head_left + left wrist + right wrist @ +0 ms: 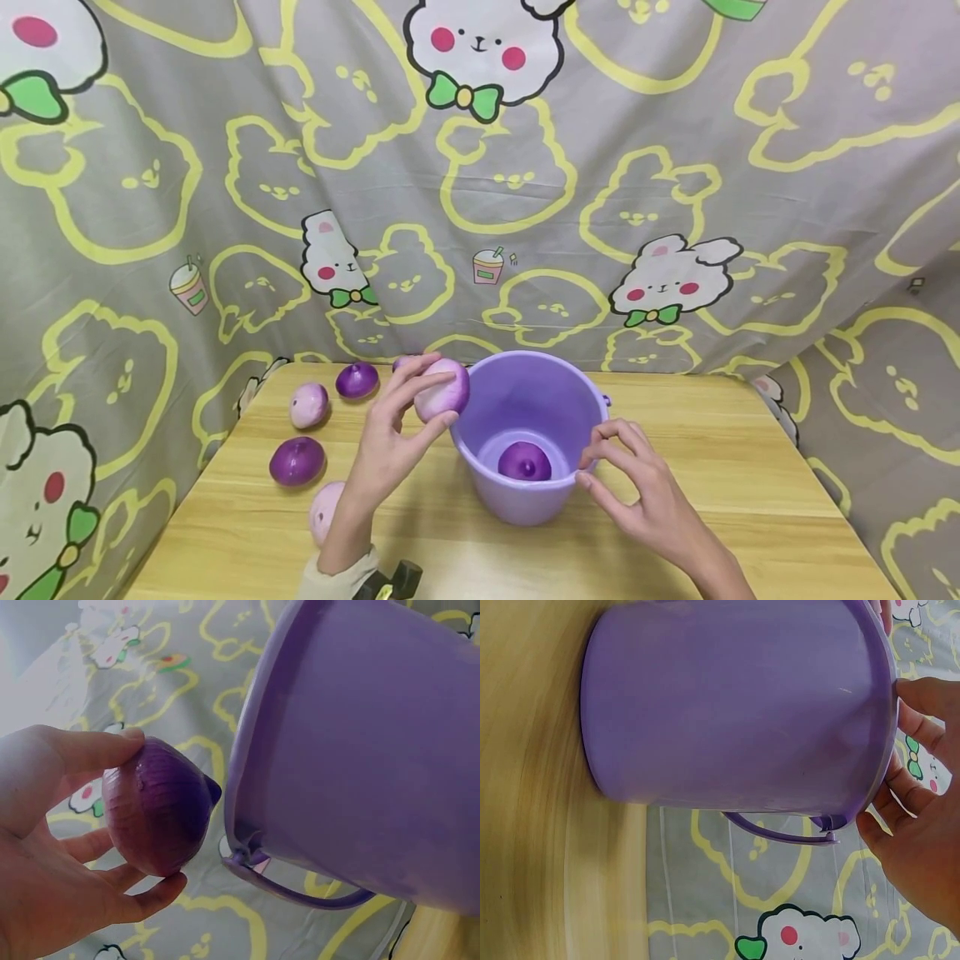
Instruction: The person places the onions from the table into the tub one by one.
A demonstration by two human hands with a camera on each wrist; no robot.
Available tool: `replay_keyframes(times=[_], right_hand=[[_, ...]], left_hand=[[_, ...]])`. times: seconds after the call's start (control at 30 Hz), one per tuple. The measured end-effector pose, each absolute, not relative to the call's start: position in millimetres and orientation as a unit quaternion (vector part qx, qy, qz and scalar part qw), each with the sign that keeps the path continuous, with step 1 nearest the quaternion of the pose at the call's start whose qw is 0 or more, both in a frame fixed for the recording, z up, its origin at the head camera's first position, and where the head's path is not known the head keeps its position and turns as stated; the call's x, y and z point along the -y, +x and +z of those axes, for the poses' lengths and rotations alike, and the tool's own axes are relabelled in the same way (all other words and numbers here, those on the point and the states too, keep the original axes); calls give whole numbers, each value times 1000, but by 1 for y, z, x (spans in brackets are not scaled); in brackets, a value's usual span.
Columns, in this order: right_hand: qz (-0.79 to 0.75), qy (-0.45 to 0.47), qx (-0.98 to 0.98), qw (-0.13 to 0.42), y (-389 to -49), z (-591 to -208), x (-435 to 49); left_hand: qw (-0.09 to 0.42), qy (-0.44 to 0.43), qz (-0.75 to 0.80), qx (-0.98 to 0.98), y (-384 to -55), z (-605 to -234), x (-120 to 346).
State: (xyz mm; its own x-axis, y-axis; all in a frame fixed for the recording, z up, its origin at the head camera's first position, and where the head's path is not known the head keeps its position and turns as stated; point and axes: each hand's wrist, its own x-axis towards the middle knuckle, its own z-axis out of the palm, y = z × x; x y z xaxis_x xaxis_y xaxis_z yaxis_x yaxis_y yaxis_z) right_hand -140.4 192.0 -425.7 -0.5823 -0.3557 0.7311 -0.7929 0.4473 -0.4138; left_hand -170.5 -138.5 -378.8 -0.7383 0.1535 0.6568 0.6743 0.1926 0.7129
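My left hand (393, 450) holds a purple-and-white onion (452, 402) between thumb and fingertips, at the bucket's left rim. In the left wrist view, the pointed purple end of that onion (169, 806) faces the bucket. The light purple bucket (521, 504) stands upright on the table. A dark purple onion (525, 463) lies on its bottom. At the right side of the rim, my right hand (648, 492) grips the edge with thumb and fingertips. The right wrist view shows these fingers (900, 791) spread along the rim.
Left of the bucket lie several more onions: dark purple ones (297, 461) (357, 380) and paler ones (309, 405) (324, 512). Another is partly hidden behind my left hand. A patterned curtain (517, 250) hangs around the wooden table (720, 442). The bucket's handle (780, 835) hangs down.
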Motion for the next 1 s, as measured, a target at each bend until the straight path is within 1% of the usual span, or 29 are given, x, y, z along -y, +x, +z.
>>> replay_keyframes(times=[0.13,0.53,1.0], right_hand=[[384,356,804,281,-139,-426,-193],[383,348,809,279,-135,-427,-194],[384,347,811,272,-139,-422,-193]], left_hand=[[219,-279,-579,735,-171,-382,135],[212,-286,-572,739,-170,-386,123],[230,-299,-538,754,-172,-382,118]])
